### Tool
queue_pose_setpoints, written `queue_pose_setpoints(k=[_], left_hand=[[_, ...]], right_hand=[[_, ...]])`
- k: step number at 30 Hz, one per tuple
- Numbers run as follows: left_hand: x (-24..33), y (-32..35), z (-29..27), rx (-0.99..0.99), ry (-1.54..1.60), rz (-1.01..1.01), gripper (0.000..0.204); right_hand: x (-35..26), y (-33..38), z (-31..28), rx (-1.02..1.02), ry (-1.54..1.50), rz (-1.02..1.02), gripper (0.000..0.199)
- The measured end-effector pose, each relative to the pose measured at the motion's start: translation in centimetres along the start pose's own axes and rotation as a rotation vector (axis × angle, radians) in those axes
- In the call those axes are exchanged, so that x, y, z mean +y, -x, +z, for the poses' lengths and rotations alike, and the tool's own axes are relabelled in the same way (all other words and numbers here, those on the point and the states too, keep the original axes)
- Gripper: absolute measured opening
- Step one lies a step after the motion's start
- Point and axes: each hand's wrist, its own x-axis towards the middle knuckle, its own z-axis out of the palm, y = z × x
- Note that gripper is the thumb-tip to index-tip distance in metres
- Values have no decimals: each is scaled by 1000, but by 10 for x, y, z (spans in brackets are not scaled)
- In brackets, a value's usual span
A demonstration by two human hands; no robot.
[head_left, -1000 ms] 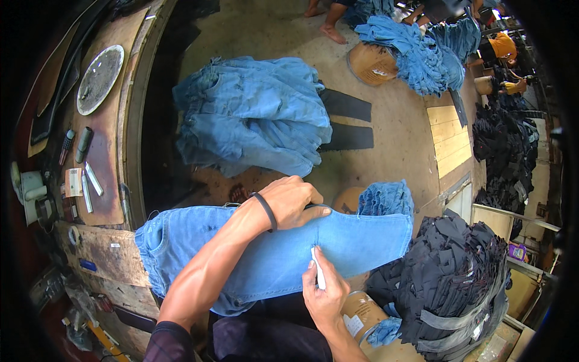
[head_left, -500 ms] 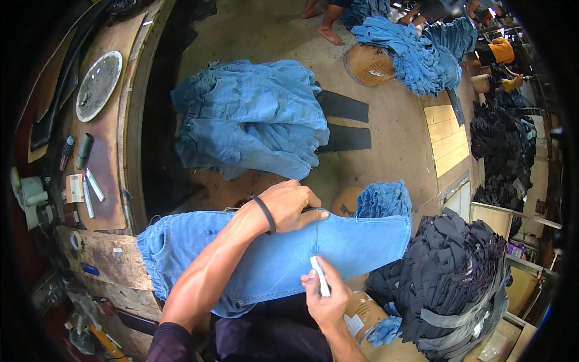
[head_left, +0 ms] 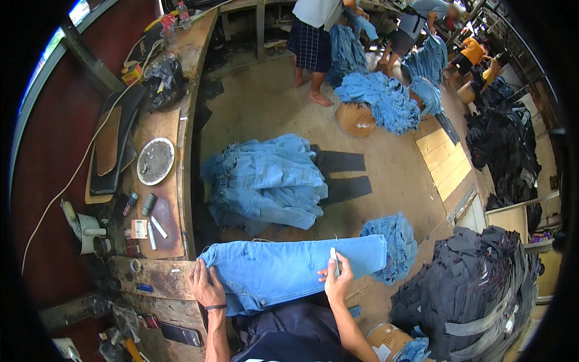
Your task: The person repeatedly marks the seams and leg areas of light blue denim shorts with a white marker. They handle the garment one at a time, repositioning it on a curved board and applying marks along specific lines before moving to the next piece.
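The jeans (head_left: 280,274) lie stretched sideways before the person, waist end by the worktop (head_left: 184,283). The left forearm (head_left: 217,339) runs nearly straight up, its hand (head_left: 208,292) back-up on the waist end, thumb apart; whether those fingers grip cloth or merely press, I cannot tell. The right forearm (head_left: 353,332) slants up and leftward; the right hand's (head_left: 339,282) bent fingers pinch a white stick (head_left: 334,258), held nearly upright over the leg.
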Motion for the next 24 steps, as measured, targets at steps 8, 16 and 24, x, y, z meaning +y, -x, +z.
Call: queue_pose_setpoints(k=[8, 16, 24], left_hand=[[85, 42, 13, -157, 962, -427, 20], [106, 76, 12, -602, 1026, -627, 56], [196, 29, 51, -728, 320, 335, 36]], right_hand=[[3, -14, -17, -199, 6, 15, 33], [5, -18, -36, -350, 7, -14, 34], [-6, -42, -57, -153, -59, 213, 20]])
